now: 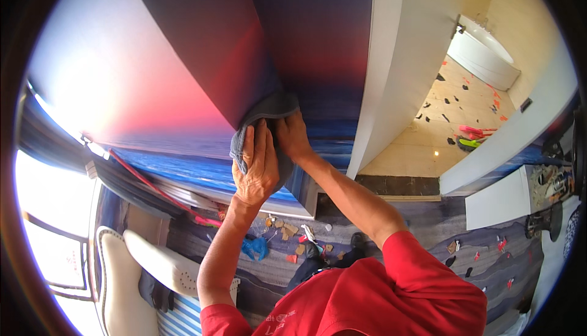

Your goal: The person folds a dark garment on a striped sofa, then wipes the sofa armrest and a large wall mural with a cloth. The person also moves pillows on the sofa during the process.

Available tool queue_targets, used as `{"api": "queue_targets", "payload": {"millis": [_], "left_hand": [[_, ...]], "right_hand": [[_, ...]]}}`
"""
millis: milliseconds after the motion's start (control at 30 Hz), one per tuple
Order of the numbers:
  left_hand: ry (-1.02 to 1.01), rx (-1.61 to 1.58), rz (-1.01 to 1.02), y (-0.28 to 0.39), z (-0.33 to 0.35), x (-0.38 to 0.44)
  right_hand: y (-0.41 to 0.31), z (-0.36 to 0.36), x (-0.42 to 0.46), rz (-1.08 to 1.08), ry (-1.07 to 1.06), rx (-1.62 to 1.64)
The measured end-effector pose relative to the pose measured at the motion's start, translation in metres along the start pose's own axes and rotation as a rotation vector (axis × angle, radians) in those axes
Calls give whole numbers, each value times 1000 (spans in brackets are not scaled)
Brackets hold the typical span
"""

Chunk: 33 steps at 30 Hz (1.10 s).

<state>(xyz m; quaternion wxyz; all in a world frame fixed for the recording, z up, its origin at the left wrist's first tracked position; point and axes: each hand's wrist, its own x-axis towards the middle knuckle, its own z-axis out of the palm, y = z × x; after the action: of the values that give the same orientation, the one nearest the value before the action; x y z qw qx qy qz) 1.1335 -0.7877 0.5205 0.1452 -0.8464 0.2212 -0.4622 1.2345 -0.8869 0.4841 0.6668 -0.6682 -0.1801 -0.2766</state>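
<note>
A dark grey cloth (269, 106) is bunched against the corner of a wall with a printed sunset-and-sea mural (202, 102). My left hand (257, 166) lies over the cloth's left part, fingers long and pointing up the wall. Close beside it, my right hand (292, 136) has its fingers curled into the cloth's right side. A fold hangs by the left fingers. The fingertips of my right hand are partly hidden by the fabric.
Right of the corner, a white door (390, 84) opens onto a tiled room with a white bathtub (481, 56). Scraps and a blue crumpled item (255, 247) litter the carpet (261, 281) near my feet. A cream upholstered seat (160, 262) stands lower left; a white cabinet (497, 198) is at right.
</note>
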Motion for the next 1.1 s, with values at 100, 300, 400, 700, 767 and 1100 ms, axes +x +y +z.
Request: {"api": "queue_targets", "payload": {"millis": [100, 300, 400, 700, 767, 1100], "left_hand": [[25, -12, -92, 6, -5, 6], [-130, 105, -132, 7, -23, 15], [-259, 88, -67, 11, -20, 9], [-294, 73, 45, 23, 4, -7], [-278, 73, 42, 23, 8, 0], [118, -401, -193, 34, 44, 79]], "right_hand": [[-3, -9, 25, -33, -138, -76], [-13, -10, 34, -9, -249, -30], [11, -12, -1, 68, -173, 50], [52, -15, -38, 538, -248, 30], [43, -14, -28, 486, -89, 184], [-18, -83, 45, -55, 170, 432]]}}
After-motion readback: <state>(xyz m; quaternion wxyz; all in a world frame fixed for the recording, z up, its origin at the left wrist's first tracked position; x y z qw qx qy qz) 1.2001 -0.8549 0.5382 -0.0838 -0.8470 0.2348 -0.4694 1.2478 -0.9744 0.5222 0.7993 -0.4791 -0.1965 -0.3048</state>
